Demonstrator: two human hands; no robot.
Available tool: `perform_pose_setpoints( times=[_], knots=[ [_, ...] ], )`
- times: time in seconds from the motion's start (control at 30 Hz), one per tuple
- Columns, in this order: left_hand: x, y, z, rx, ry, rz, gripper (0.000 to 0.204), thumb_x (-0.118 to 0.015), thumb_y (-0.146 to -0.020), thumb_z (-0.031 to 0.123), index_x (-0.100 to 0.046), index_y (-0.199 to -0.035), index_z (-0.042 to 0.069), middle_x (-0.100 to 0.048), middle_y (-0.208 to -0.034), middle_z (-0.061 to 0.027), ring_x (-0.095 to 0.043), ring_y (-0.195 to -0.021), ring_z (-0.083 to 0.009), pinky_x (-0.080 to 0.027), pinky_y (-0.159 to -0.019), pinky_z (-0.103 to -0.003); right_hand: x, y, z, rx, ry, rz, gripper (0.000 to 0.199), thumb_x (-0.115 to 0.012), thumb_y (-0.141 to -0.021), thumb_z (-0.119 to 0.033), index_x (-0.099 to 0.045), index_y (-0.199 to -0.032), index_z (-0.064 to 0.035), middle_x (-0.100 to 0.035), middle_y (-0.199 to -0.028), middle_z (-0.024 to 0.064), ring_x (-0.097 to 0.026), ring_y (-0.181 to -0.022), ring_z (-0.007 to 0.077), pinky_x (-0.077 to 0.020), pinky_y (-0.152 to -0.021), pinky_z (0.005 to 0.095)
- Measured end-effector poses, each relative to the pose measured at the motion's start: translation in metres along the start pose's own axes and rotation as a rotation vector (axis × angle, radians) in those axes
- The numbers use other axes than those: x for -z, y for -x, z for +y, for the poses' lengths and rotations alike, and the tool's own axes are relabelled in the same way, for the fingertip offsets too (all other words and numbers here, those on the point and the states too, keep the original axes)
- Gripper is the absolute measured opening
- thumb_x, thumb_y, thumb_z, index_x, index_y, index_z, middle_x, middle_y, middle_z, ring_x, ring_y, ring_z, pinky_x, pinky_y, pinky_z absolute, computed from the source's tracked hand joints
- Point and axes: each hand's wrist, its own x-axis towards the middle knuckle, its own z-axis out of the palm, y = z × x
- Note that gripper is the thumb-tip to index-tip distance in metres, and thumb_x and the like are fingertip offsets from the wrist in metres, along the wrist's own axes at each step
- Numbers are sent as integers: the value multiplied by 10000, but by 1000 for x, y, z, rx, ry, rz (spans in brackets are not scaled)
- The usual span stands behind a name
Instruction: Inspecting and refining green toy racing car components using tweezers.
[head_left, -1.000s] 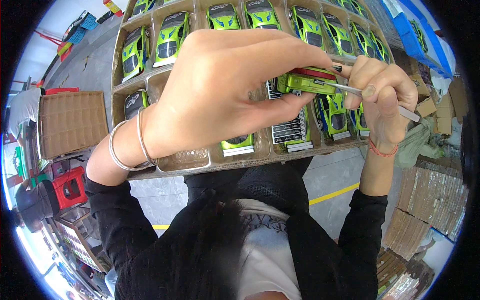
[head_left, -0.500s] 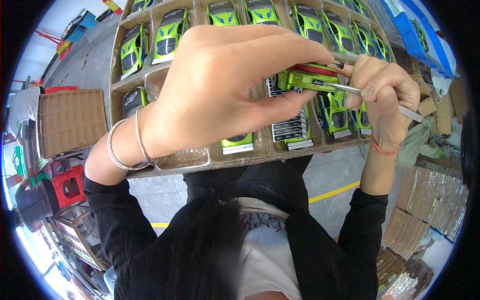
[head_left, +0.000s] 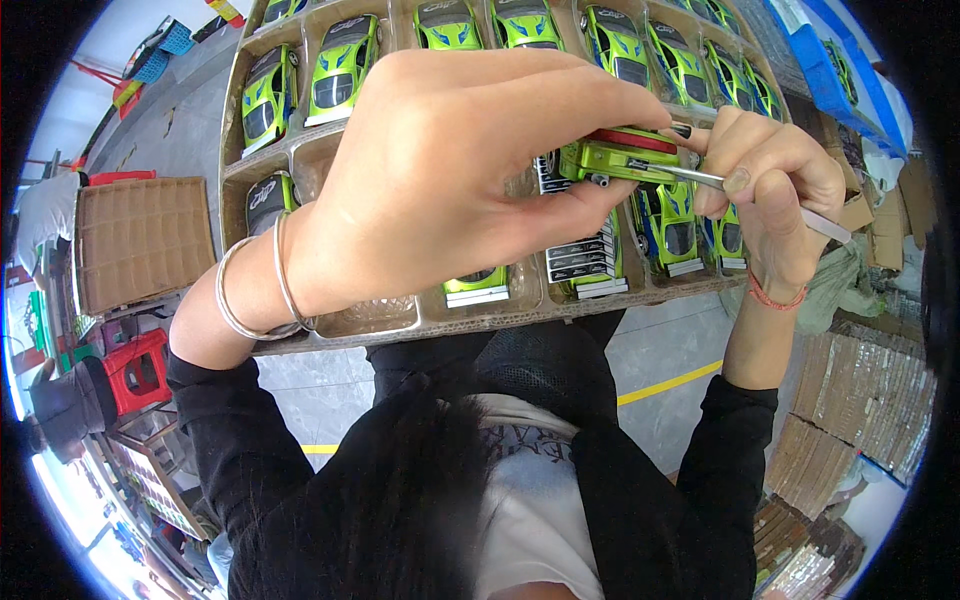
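Observation:
My left hand (head_left: 430,170) grips a lime-green toy car (head_left: 622,160) between thumb and fingers, its end with a red strip turned toward my other hand. In my right hand (head_left: 775,180) is a pair of metal tweezers (head_left: 690,174), pinched near the tip. The tweezers' points touch or almost touch the end of the car; I cannot tell which. Below lies a large tray (head_left: 460,326) with compartments holding several more green toy cars (head_left: 345,70). A sheet of black-and-white stickers (head_left: 582,260) rests over one car in the front row.
A brown compartment tray (head_left: 145,245) leans at the left beside a red stool (head_left: 137,370). Stacked cardboard (head_left: 860,400) stands at the right, with a blue bin (head_left: 835,80) farther back. A person (head_left: 75,400) sits at the far left.
Both hands, with the car and the tweezers, have shifted very slightly to the right. The grips stay the same. The person at the far left has moved a little.

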Motion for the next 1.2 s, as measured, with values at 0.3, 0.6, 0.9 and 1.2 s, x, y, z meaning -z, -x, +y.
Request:
perform_pose_setpoints(
  times=[0.3,0.6,0.9,1.2],
  knots=[
    [-1,-1,3,-7,-16,-3,384,-825,-707,8,-710,-1074,4,-729,-999,-108,-717,-865,-196,-560,-774,-290,6,-1,-4,-58,-4,-22,269,-602,-972,-235,-616,-873,15,-640,-770,142,-616,-691,188,-518,-929,522],
    [-5,0,0,-38,25,-21,294,-813,-704,-43,-691,-969,-16,-721,-988,-155,-719,-916,-258,-571,-779,-314,8,-2,-2,-82,56,-40,273,-538,-1007,-276,-571,-855,-52,-583,-734,79,-528,-634,141,-513,-894,396],
    [-7,0,-2,-108,8,0,268,-813,-704,-47,-684,-937,-19,-712,-985,-183,-718,-925,-283,-581,-759,-328,14,-4,1,-111,10,-72,259,-526,-1009,-270,-571,-860,-63,-565,-743,60,-523,-635,124,-494,-917,385],
    [-5,1,2,-19,30,-25,291,-816,-718,-50,-663,-965,-44,-714,-973,-177,-715,-959,-273,-574,-781,-317,15,-3,-1,-91,25,-68,252,-545,-997,-236,-588,-865,-26,-609,-756,92,-575,-663,146,-518,-897,430]
  ],
)
